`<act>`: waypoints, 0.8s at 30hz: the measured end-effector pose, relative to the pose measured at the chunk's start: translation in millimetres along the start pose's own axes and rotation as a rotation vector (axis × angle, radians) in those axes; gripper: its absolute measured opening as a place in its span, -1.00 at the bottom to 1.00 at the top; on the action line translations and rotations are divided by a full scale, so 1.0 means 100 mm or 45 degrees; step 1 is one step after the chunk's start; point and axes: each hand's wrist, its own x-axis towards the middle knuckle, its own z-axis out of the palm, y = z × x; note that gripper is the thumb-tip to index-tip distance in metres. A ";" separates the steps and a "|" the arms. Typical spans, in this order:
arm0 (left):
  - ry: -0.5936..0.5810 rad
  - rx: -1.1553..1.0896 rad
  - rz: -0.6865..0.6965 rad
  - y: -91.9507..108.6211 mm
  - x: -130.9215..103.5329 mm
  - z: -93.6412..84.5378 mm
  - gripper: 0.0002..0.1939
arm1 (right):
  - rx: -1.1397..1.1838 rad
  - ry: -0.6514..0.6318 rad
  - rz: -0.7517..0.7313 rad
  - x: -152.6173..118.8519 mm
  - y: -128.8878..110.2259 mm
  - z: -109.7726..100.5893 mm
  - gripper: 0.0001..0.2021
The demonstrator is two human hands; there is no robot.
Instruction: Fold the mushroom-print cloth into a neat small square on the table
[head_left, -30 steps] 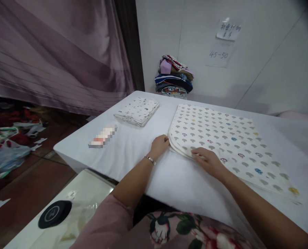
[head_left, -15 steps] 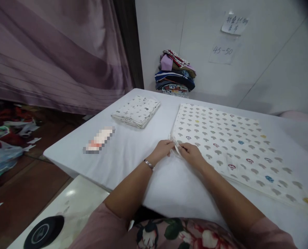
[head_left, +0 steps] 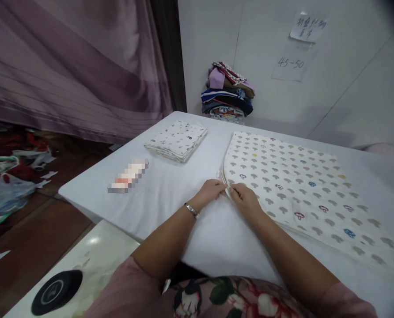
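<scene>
A white cloth with a mushroom print [head_left: 293, 190] lies spread in layers over the right part of the white-covered table [head_left: 170, 198]. Its near left corner is pinched between my two hands. My left hand [head_left: 212, 190] closes on the corner's edge from the left, fingertips partly hidden. Close beside it, my right hand [head_left: 245, 198] grips the same corner with thumb and fingers. The layered edges show just above my fingers. Beyond my left hand, a folded white cloth with a small print [head_left: 177, 141] rests flat.
A blurred-out flat item [head_left: 128, 176] lies on the table's left side. A pile of folded fabrics [head_left: 228, 92] stands behind the far edge. At lower left is a pale surface [head_left: 107, 251] with a black round object [head_left: 57, 291]. Bags [head_left: 8, 192] lie on the floor.
The pinched corner of the mushroom-print cloth and both hands have shifted slightly; the grip stays. The whole view has turned a little, so the surroundings sit slightly further right.
</scene>
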 end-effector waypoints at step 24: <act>-0.029 0.171 0.048 -0.01 0.01 -0.05 -0.73 | 0.366 0.027 0.164 -0.02 0.09 0.00 -0.75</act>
